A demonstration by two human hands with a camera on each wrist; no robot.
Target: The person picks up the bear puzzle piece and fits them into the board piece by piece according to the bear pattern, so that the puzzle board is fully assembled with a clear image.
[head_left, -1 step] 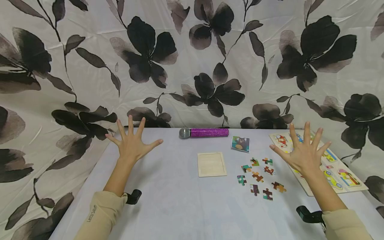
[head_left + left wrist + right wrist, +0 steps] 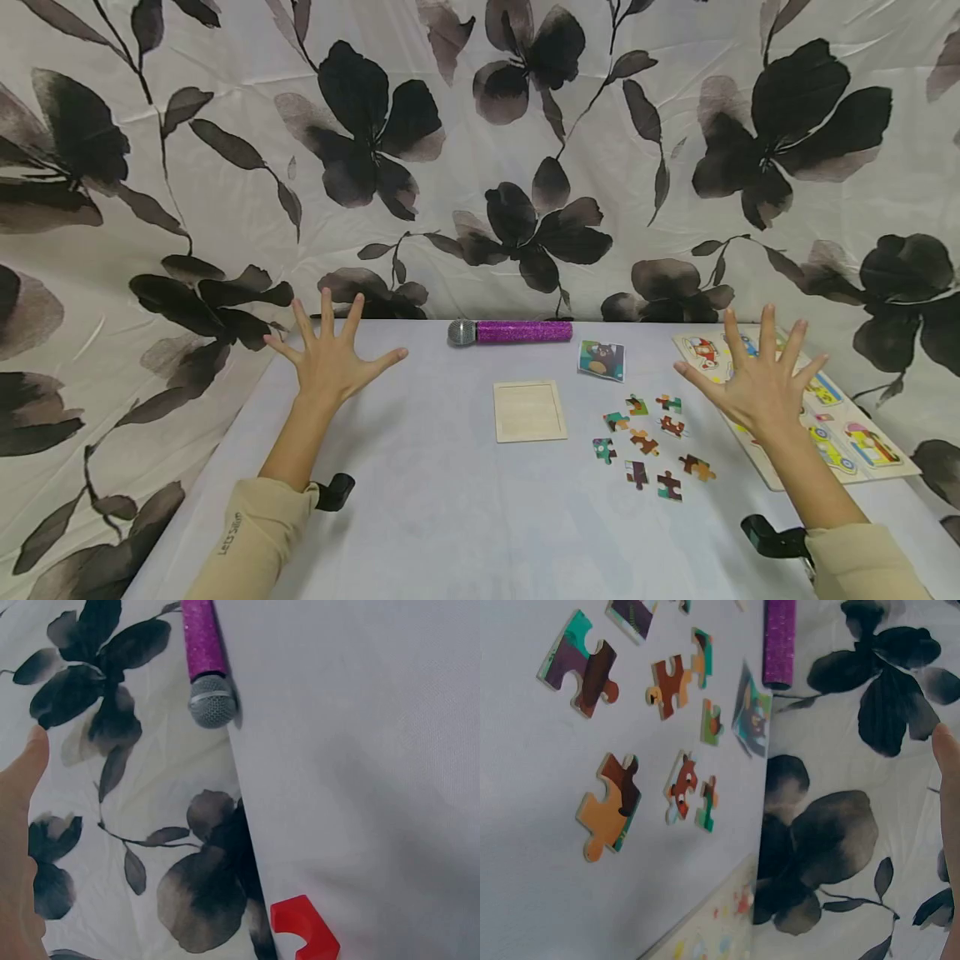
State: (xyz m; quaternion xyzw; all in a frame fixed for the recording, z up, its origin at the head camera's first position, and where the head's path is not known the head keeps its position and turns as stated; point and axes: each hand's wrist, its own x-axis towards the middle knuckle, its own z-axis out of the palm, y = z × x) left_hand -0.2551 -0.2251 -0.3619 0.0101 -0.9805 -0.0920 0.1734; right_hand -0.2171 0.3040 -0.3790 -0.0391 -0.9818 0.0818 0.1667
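My left hand (image 2: 328,367), fingers spread wide, is raised over the left side of the table and holds nothing. On the right, my right hand (image 2: 765,392) is likewise spread, in front of a picture board (image 2: 855,433) that it partly hides. Several loose jigsaw pieces (image 2: 643,442) lie scattered to the left of that hand; the right wrist view shows a brown and orange piece (image 2: 611,802) closely. Between the hands lies a square, shallow wooden puzzle tray (image 2: 530,412). Behind the pieces is a small picture card (image 2: 602,360) with a dark animal on it.
A glittery purple microphone (image 2: 517,332) lies along the table's back edge. The left wrist view shows a red angular object (image 2: 319,934) with a curved notch near the table edge. A flower-patterned cloth (image 2: 420,267) hangs behind the white-covered table (image 2: 435,517).
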